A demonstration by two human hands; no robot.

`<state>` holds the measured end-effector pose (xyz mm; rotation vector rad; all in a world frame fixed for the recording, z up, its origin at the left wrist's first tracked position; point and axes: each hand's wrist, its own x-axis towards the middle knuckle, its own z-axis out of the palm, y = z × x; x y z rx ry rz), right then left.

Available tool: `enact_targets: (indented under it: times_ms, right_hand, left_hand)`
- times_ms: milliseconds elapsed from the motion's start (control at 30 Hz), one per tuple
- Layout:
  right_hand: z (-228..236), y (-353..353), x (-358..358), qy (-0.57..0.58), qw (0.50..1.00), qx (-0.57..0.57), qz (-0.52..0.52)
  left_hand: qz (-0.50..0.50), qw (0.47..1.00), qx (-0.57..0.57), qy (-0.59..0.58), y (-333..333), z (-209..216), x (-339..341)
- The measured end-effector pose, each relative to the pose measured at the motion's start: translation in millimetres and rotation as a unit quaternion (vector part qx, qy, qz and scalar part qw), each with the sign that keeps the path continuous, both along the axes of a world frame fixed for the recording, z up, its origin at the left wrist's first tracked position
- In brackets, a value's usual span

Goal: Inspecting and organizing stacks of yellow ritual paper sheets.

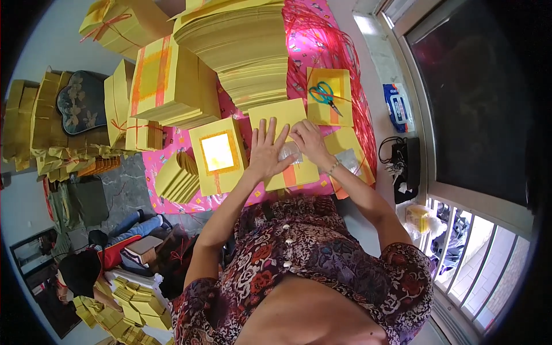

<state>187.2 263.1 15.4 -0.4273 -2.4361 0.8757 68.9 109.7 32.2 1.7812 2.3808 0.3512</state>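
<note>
My left hand (268,153) lies palm down with its fingers spread over a yellow sheet (282,110), which sits on the bench straight in front of me. My right hand (309,140) is just beside it, fingers bent and drawn together over the sheet's right side; I cannot tell whether they pinch anything. Between my hands a shiny pale patch (289,152) shows on the sheet, and an orange strip (289,174) runs below it toward my body. A bracelet (333,167) circles my right wrist. Under that wrist and forearm lies another yellow sheet with a greyish patch, and beyond it, a little farther off, scissors with teal handles (322,92) rest on a yellow and gold sheet (316,115). Just left of my left hand lies a sheet with a bright square (218,152) framed in orange-gold, and beside that a small fan of folded yellow paper (177,178). Behind these stand a block of yellow paper with orange bands (175,80) and a tall curved stack of yellow paper (233,54). Red strings (345,52) trail down the right side of the bench over a pink patterned cloth (176,140). Farther right, by the window, is a blue and white packet (398,108). Low on my left, another person (80,270) bends near more yellow bundles (141,302).
</note>
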Motion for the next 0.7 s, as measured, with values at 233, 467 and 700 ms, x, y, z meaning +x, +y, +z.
enact_targets:
  times_ms: [233, 467, 700]
  right_hand:
    - [22.4, 11.1, 1.9, -0.038, 0.993, 0.077, 0.078]
    - [20.5, 32.3, -10.9, -0.042, 0.96, 0.241, 0.133]
    - [35.9, 25.6, -5.6, 0.044, 0.989, -0.033, -0.138]
  left_hand:
    - [-0.025, 0.995, -0.01, -0.092, -4.3, -3.8, -27.0]
    - [-0.011, 0.997, 0.072, 0.039, 5.9, 1.5, -36.0]
    - [0.018, 0.986, 0.112, 0.118, 20.3, 24.3, -33.4]
